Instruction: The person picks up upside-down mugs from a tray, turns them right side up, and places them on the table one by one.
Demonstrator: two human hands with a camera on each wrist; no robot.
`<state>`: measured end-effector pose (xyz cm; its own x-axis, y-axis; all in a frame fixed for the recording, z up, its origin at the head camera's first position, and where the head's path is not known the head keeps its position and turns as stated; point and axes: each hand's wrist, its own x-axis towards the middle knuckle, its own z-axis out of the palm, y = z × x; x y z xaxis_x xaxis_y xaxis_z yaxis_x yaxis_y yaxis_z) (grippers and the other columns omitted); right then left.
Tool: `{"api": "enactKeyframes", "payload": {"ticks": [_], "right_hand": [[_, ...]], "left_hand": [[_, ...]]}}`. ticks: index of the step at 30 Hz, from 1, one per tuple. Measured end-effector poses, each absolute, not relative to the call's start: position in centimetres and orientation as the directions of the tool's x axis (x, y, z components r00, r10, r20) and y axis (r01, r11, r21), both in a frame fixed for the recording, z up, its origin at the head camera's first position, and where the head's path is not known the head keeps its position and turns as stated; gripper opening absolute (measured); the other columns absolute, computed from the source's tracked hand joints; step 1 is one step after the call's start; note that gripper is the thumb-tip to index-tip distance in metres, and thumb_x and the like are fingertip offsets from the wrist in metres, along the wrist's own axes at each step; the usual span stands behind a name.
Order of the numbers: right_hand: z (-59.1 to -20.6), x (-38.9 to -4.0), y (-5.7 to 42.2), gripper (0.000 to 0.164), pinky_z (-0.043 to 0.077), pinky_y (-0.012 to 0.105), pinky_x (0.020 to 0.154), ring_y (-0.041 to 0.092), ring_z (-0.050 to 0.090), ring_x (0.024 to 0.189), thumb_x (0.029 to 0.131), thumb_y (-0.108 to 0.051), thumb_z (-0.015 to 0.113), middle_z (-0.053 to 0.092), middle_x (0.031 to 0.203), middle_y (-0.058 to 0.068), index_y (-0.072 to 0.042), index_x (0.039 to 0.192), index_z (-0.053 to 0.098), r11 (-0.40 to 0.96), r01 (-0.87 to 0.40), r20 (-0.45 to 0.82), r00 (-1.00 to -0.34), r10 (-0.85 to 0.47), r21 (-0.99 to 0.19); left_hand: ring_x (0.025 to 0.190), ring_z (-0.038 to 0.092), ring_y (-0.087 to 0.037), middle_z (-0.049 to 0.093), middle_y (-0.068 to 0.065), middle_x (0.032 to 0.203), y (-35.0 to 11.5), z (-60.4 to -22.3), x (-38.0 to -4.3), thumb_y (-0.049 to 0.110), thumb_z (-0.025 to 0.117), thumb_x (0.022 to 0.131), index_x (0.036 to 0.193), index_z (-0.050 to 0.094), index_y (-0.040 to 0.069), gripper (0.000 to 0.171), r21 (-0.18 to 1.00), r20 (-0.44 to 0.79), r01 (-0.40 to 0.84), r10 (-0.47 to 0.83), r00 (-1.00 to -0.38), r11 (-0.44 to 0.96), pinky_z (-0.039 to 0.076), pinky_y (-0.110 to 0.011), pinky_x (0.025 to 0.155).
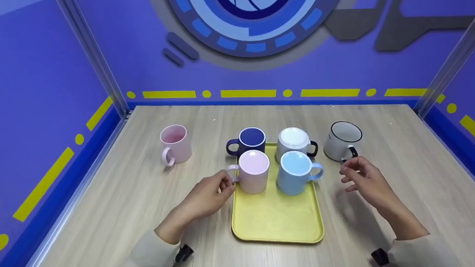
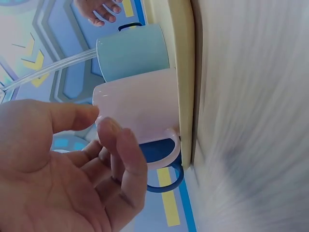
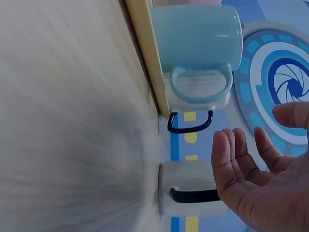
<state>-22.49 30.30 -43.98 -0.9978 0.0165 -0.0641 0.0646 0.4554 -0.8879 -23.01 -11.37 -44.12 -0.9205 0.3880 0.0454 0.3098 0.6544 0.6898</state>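
Note:
On the yellow tray (image 1: 277, 222) stand a pale pink mug (image 1: 254, 180) and a light blue mug (image 1: 291, 183) at the front. Behind them are a dark blue mug (image 1: 252, 138) and a white mug with a black handle (image 1: 293, 141). My left hand (image 1: 208, 197) is beside the pale pink mug's handle; the left wrist view shows its loosely bent fingers holding nothing. My right hand (image 1: 368, 184) hovers in front of a white mug with a black rim (image 1: 337, 147), close to its black handle. In the right wrist view its fingers (image 3: 223, 152) are spread and hold nothing.
Another pink mug (image 1: 178, 149) stands on the wooden table (image 1: 144, 209) at the back left, its handle towards me. A blue-purple panel (image 1: 203, 77) closes off the table's back, with side panels left and right.

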Motion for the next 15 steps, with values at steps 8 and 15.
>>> {"api": "enactKeyframes", "payload": {"ticks": [8, 15], "right_hand": [[-43.1, -21.2, 28.7, 0.032, 0.06, 0.026, 0.078, 0.012, 0.062, 0.099, 0.107, -0.026, 0.057, 0.058, 0.116, 0.008, -0.001, 0.127, 0.052, 0.428, 0.013, -0.027, -0.999, -0.026, -0.904], [-42.3, -19.7, 26.8, 0.028, 0.06, 0.028, 0.079, 0.016, 0.063, 0.1, 0.107, -0.023, 0.059, 0.057, 0.116, 0.012, -0.001, 0.123, 0.054, 0.404, -0.033, 0.008, -0.998, -0.063, -0.914]], "left_hand": [[0.073, 0.053, -0.012, 0.059, 0.003, 0.085, -11.3, -43.9, -23.3, 0.016, 0.064, 0.1, 0.096, 0.06, 0.016, 0.006, 0.717, 0.16, 0.304, 0.277, -0.948, 0.627, 0.042, -0.027, 0.066], [0.094, 0.064, -0.018, 0.06, -0.003, 0.107, -11.1, -43.9, -23.4, 0.016, 0.062, 0.1, 0.106, 0.057, 0.013, 0.009, 0.724, 0.22, 0.302, 0.207, -0.953, 0.62, 0.052, -0.037, 0.082]]}}
